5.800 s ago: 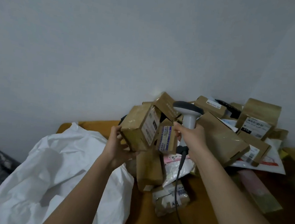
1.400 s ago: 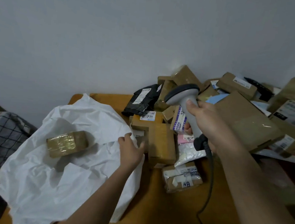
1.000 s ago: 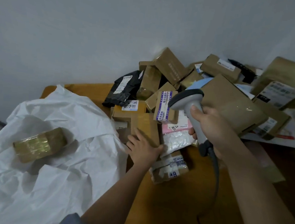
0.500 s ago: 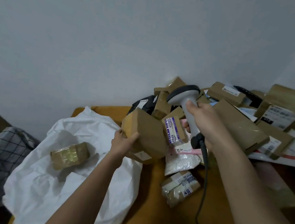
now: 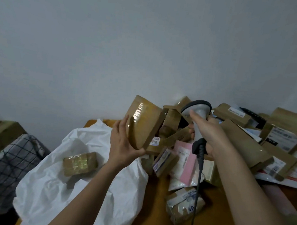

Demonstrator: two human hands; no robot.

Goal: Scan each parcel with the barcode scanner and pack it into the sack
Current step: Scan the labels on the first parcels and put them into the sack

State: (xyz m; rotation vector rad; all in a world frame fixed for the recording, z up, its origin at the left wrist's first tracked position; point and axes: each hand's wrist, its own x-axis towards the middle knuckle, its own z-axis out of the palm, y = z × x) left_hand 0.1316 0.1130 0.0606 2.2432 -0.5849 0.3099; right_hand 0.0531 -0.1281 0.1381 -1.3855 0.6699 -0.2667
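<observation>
Grip, left hand (image 5: 123,146): closed around a taped cardboard parcel (image 5: 144,122), lifted clear of the table and tilted.
Grip, right hand (image 5: 208,133): wrapped round the handle of the barcode scanner (image 5: 197,114), head turned toward the held parcel, cable (image 5: 198,188) hanging down.
Sack (image 5: 51,184): white, lying open at the table's left end.
Sack contents: one small taped box (image 5: 80,163).
Parcel pile (image 5: 240,142): heaped against the wall (image 5: 114,46), behind and right of the scanner.
Table (image 5: 153,211): orange-brown.

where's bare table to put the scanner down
Bare wood shows on the table between the white sack and the taped parcel, and nearer than that parcel, around the scanner cable. Farther back and right, the parcel pile covers the table up to the wall.
</observation>
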